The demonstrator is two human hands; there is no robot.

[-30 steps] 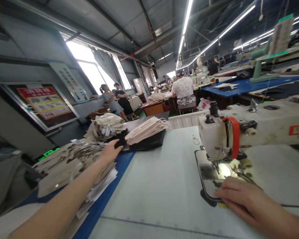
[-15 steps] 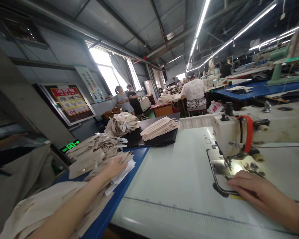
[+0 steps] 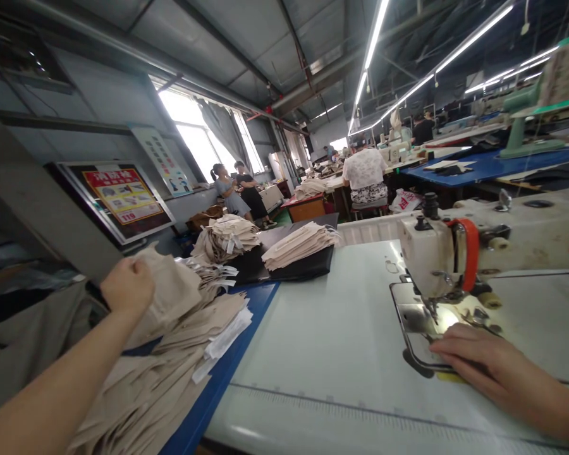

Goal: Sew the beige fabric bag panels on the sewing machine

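Observation:
My left hand point(image 3: 127, 285) is closed round a beige fabric piece point(image 3: 171, 294), lifted off the heap of beige fabric pieces point(image 3: 180, 354) on the blue side table point(image 3: 208, 404). My right hand point(image 3: 474, 361) lies flat, fingers stretched, on the pale sewing table point(image 3: 322, 341) just in front of the needle plate point(image 3: 417, 328) of the white sewing machine point(image 3: 493, 243). A small yellow scrap point(image 3: 448, 377) shows under its fingers.
Two more stacks of beige pieces point(image 3: 298, 243) sit on a black tray point(image 3: 308, 266) at the far end. Two people point(image 3: 239, 196) stand by the window, another person point(image 3: 365, 175) sits with back turned. Blue tables point(image 3: 493, 165) run along the right.
My left hand drew back from the far stacks to the near heap, closed on a beige piece and raised it to the left. My right hand stayed by the needle plate.

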